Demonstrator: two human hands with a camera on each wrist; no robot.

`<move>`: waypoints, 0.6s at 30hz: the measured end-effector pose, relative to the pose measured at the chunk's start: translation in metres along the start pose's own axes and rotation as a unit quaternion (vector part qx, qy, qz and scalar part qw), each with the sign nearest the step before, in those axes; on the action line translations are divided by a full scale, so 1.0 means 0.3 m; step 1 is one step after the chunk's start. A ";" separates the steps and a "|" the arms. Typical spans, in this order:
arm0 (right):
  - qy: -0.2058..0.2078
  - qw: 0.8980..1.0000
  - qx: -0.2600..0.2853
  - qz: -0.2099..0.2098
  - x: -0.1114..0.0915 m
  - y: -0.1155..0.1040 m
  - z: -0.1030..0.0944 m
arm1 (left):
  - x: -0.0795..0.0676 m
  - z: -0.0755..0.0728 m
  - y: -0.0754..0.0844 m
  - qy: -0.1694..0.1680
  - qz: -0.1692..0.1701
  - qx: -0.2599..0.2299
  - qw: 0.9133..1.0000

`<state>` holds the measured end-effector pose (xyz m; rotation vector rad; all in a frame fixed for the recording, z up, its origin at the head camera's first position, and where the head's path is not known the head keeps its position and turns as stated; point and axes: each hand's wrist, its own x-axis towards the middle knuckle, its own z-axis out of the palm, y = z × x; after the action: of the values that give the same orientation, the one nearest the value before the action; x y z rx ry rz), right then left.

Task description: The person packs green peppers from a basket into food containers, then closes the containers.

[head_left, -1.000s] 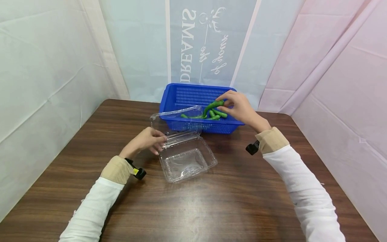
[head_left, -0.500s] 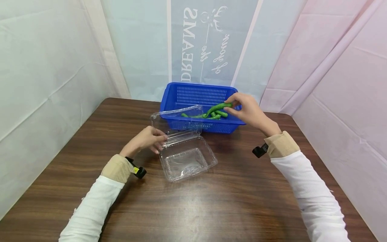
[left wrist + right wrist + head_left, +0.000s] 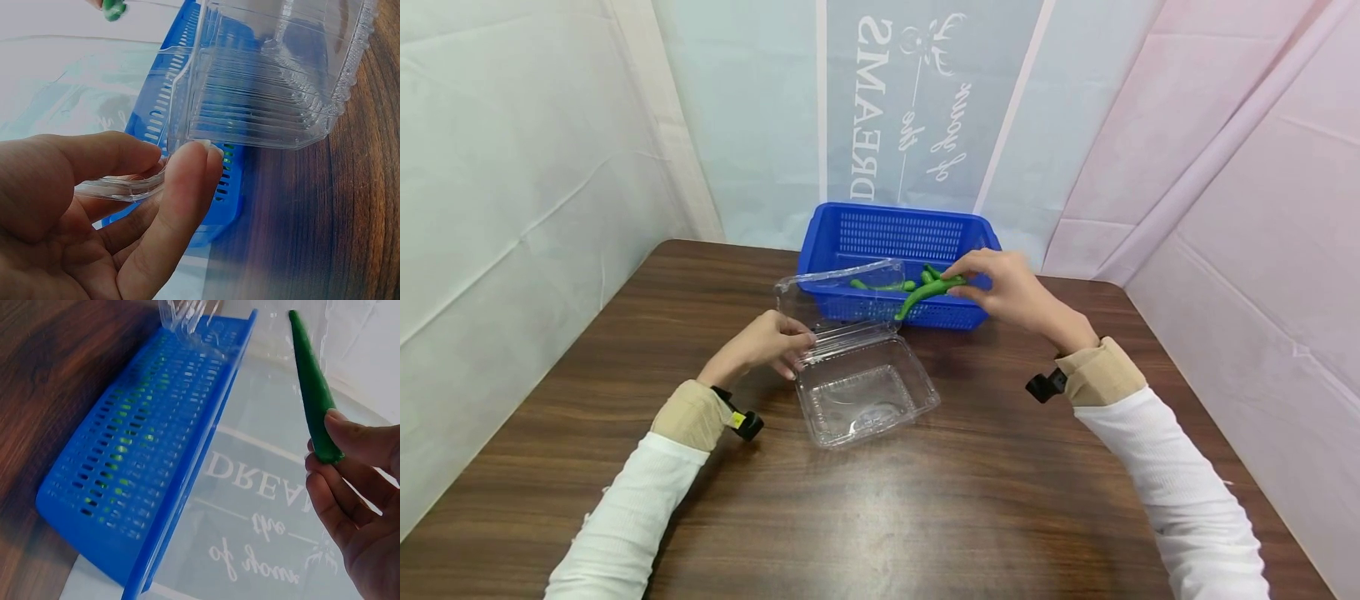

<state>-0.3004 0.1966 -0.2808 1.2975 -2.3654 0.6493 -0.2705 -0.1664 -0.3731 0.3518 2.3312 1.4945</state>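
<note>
A green chili pepper [image 3: 922, 295] is pinched by its thick end between the thumb and fingers of my right hand [image 3: 1011, 292], above the near rim of the blue basket. In the right wrist view the pepper [image 3: 310, 387] points away from the fingertips. My left hand [image 3: 765, 343] pinches the hinge side of a clear plastic clamshell box [image 3: 865, 400], whose lid stands raised against the basket. In the left wrist view, thumb and fingers hold the clear plastic edge [image 3: 128, 187]. Nothing lies in the box's tray.
The blue slotted basket [image 3: 895, 218] stands at the back of the brown wooden table [image 3: 880, 525], with several more green peppers [image 3: 880, 287] inside, partly seen through the lid. Pale cloth hangs behind and at both sides.
My right hand has lifted the pepper up from the others, first rightward, then toward me over the basket's near rim. The left hand and the box stay in place.
</note>
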 end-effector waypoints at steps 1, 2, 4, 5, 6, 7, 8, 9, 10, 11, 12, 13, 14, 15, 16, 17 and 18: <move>-0.009 1.000 0.001 0.001 0.000 -0.008 0.003 | 0.000 0.000 -0.001 0.000 -0.001 -0.002 1.000; -0.021 1.000 0.002 0.005 0.000 -0.017 0.007 | 0.000 0.000 -0.001 0.000 -0.001 -0.003 1.000; -0.045 0.999 0.001 0.008 0.001 -0.034 0.016 | 0.000 0.000 -0.002 0.000 0.000 -0.004 1.000; -0.056 0.998 0.001 0.009 0.000 -0.040 0.022 | -0.001 0.001 -0.003 0.001 -0.002 -0.006 1.000; -0.066 0.998 0.003 0.008 0.001 -0.047 0.029 | -0.002 0.001 -0.003 0.001 -0.001 -0.006 1.000; -0.074 0.997 0.007 0.008 0.001 -0.053 0.037 | -0.002 0.001 -0.004 0.002 -0.003 -0.008 1.000; -0.081 0.997 0.010 0.007 0.000 -0.058 0.044 | -0.003 0.001 -0.004 0.002 -0.002 -0.009 1.000; -0.085 0.996 0.012 0.004 -0.001 -0.061 0.052 | -0.003 0.000 -0.005 0.003 -0.002 -0.010 1.000; -0.089 0.996 0.016 0.001 -0.002 -0.064 0.061 | -0.004 0.000 -0.005 0.003 -0.002 -0.010 1.000; -0.092 0.996 0.017 -0.002 -0.002 -0.068 0.068 | -0.004 0.000 -0.006 0.003 -0.002 -0.011 1.000; -0.094 0.995 0.017 -0.006 -0.003 -0.071 0.076 | -0.003 0.000 -0.006 0.004 -0.002 -0.011 1.000; -0.096 0.995 0.017 -0.009 -0.004 -0.074 0.083 | -0.003 0.000 -0.006 0.004 -0.003 -0.011 1.000; -0.099 0.995 0.013 -0.013 -0.004 -0.077 0.090 | -0.002 0.000 -0.007 0.004 -0.003 -0.011 1.000; -0.102 0.995 0.010 -0.017 -0.004 -0.080 0.097 | -0.002 0.001 -0.007 0.004 -0.003 -0.011 1.000; -0.105 0.994 0.007 -0.019 -0.004 -0.083 0.104 | -0.001 0.000 -0.007 0.004 -0.003 -0.011 1.000; -0.109 0.994 0.003 -0.021 -0.004 -0.087 0.110 | -0.001 0.000 -0.008 0.003 -0.002 -0.011 1.000; -0.113 0.993 0.001 -0.022 -0.004 -0.090 0.117 | 0.000 0.000 -0.008 0.004 -0.002 -0.010 1.000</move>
<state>-0.2801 0.1652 -0.3046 1.4907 -2.5045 0.5136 -0.2704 -0.1674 -0.3754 0.3375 2.3195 1.5189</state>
